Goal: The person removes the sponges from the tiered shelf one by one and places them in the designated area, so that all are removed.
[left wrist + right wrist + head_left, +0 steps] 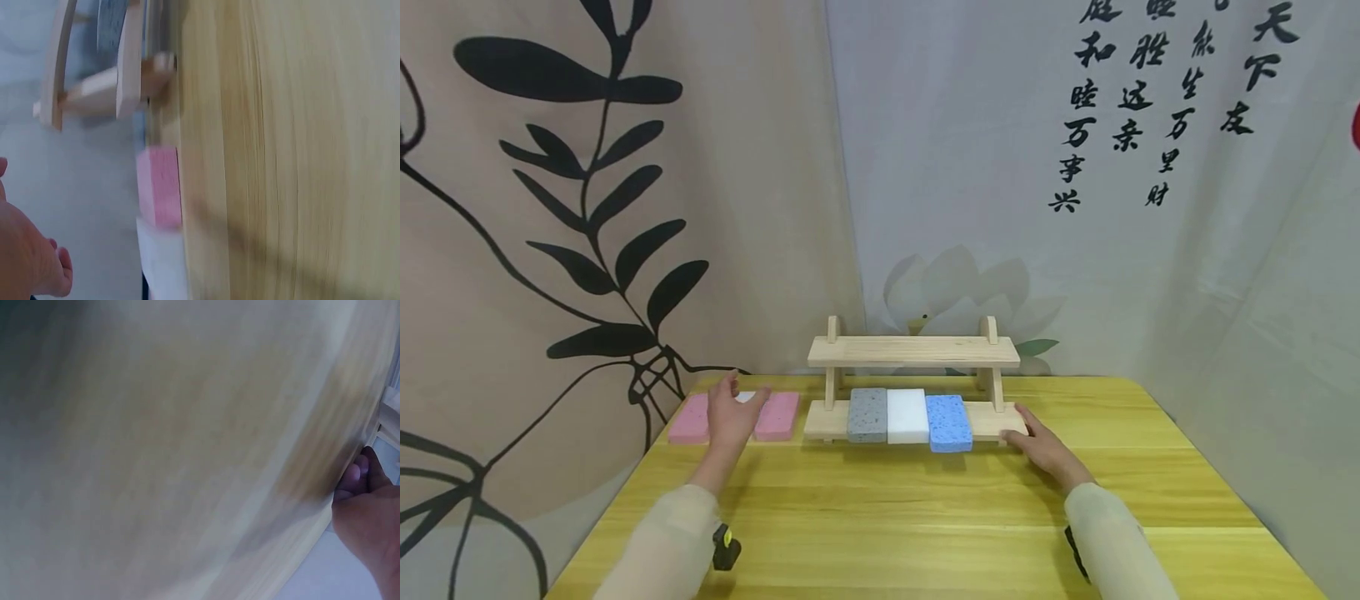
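A two-tier wooden rack [913, 351] stands at the back of the table. On its lower shelf sit a grey sponge [868, 415], a white sponge [907, 416] and a blue sponge [950, 423], which juts past the shelf's front edge. My right hand [1047, 444] grips the right end of that shelf between thumb and fingers. Left of the rack, my left hand [730, 417] hovers with thumb and fingers apart over a second white sponge [745, 397], partly hidden by it. Pink sponges flank this one, a left one [689, 419] and a right one [777, 416]. The left wrist view shows nothing between the fingers.
The wooden table [880, 517] reaches from the person to a hanging cloth [940, 167] behind the rack. Dark plant shapes and writing are printed on the cloth. A black wrist device [726, 547] sits on the left sleeve.
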`<action>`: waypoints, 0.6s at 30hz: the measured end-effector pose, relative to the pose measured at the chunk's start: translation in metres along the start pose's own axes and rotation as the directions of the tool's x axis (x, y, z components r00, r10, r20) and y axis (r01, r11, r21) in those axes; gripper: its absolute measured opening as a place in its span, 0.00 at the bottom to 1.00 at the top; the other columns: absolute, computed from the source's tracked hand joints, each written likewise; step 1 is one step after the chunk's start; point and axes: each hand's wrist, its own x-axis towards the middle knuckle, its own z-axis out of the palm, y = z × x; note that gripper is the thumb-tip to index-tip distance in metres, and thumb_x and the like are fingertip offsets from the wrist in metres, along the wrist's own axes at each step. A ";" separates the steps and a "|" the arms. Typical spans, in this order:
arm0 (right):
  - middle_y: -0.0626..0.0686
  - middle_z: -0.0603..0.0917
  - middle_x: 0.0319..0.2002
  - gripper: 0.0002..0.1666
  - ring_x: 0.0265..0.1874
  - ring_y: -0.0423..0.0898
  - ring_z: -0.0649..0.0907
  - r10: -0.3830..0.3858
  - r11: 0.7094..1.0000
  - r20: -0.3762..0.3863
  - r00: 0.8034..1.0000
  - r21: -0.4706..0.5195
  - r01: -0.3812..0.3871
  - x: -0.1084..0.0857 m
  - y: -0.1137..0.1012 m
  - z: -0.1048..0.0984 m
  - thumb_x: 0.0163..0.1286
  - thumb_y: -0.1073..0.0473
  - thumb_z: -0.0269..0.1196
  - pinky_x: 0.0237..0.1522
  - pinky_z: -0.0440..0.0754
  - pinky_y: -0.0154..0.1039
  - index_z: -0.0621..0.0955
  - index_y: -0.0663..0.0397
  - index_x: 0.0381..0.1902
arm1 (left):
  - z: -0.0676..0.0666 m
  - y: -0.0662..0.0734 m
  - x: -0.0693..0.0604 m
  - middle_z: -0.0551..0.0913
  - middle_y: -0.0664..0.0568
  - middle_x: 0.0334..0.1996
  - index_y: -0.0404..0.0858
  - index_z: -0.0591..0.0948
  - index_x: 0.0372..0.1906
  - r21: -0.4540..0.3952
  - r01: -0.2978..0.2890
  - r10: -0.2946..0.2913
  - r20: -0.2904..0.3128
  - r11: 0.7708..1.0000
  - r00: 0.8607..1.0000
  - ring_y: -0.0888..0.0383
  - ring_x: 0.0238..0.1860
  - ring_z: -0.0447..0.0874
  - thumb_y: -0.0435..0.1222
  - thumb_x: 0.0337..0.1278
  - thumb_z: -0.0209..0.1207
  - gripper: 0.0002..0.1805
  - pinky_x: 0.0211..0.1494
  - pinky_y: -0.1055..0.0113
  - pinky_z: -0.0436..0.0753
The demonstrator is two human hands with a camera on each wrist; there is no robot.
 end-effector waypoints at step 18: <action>0.70 0.43 0.76 0.53 0.74 0.70 0.48 -0.016 1.000 0.002 1.000 0.000 0.016 -0.003 -0.003 0.000 0.73 0.37 0.55 0.70 0.47 0.68 0.41 0.51 0.80 | 0.081 0.034 -0.058 0.66 0.34 0.60 0.27 0.63 0.70 -0.079 -0.045 0.046 0.016 0.996 0.999 0.38 0.62 0.65 0.43 0.56 0.69 0.43 0.64 0.47 0.68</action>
